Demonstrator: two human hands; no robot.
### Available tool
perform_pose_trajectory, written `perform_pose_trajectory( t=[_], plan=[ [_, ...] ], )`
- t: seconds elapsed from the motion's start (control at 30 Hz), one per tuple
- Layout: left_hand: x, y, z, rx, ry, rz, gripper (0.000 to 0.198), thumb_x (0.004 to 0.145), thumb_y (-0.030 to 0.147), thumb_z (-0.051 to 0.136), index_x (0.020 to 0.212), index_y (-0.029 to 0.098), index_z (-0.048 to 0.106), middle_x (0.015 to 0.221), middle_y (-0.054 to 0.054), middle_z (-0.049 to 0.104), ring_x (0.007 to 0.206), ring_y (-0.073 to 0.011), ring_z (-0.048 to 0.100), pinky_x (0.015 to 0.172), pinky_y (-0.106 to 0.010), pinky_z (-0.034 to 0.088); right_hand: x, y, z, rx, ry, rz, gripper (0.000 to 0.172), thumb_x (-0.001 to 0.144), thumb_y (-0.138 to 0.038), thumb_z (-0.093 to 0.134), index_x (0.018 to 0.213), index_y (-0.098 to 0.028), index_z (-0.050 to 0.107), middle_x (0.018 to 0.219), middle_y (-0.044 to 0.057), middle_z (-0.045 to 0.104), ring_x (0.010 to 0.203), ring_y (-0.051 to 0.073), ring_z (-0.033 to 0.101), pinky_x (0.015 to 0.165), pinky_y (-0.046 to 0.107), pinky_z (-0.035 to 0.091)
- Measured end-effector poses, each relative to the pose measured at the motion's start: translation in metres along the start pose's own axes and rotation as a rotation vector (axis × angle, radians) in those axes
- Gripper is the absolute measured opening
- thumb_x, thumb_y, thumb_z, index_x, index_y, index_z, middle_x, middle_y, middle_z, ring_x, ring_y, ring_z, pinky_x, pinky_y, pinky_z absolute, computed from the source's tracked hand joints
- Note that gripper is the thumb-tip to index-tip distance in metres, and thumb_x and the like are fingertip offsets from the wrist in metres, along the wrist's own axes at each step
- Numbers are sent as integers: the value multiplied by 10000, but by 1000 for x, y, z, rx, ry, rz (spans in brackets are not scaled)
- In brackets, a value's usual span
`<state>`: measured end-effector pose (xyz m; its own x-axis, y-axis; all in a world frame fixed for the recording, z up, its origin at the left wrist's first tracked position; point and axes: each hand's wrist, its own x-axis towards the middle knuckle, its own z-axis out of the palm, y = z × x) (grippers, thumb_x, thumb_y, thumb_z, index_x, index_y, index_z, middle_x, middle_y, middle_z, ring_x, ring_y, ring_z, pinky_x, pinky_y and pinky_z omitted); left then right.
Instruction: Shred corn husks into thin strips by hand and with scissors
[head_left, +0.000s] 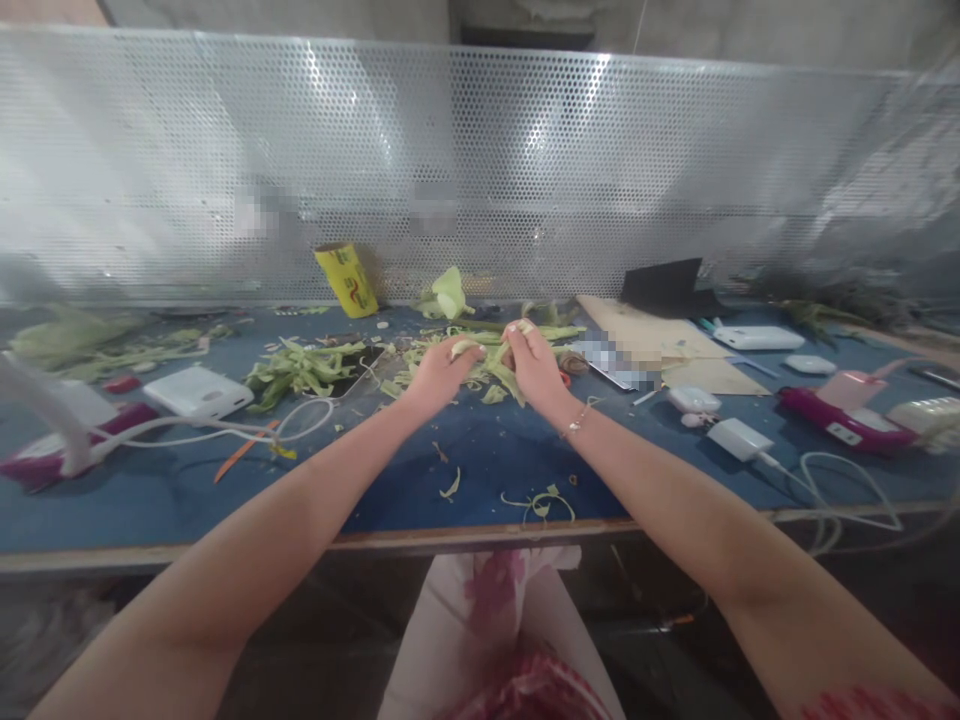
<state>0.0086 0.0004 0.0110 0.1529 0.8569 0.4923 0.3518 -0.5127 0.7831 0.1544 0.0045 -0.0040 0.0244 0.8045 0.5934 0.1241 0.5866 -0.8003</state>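
Both of my hands reach to the middle of the blue table. My left hand has its fingers closed on a pale green leaf piece. Close beside it on the right, my right hand has its fingers bent together over the greens; what they hold is too small to make out. Green leafy strips lie under and between the hands. To the left is a heap of green strips, and behind the hands stands a pale green leaf.
A yellow roll leans by the perforated metal screen. White power bank and cables lie left. A phone, cardboard, white adapter and purple power strip are right. Scraps lie near the front edge.
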Motion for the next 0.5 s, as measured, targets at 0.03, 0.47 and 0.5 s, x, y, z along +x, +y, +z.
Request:
perform_pose_trajectory(
  t=[0.03,0.47,0.5],
  plan=[
    [1,-1,0,5,-3,4,211,747,348,537,644,165,559,564,32,465,556,-100,393,563,-229,321,0,0,0,6,4,3,290,887,-477,358,760,-225,427,484,-72,358,433,93,339,465,243,290],
    [2,1,-3,53,-42,81,211,767,323,525,641,164,582,615,11,537,634,-120,475,623,-223,373,5,9,1,37,113,17,302,901,-461,348,723,-223,400,484,-70,360,439,90,360,473,241,301],
    [1,1,-2,49,-31,79,202,773,313,518,651,166,584,605,12,529,630,-121,479,624,-223,375,5,9,1,36,126,24,306,901,-462,346,717,-222,397,489,-68,365,442,89,365,474,241,302]
  ],
)
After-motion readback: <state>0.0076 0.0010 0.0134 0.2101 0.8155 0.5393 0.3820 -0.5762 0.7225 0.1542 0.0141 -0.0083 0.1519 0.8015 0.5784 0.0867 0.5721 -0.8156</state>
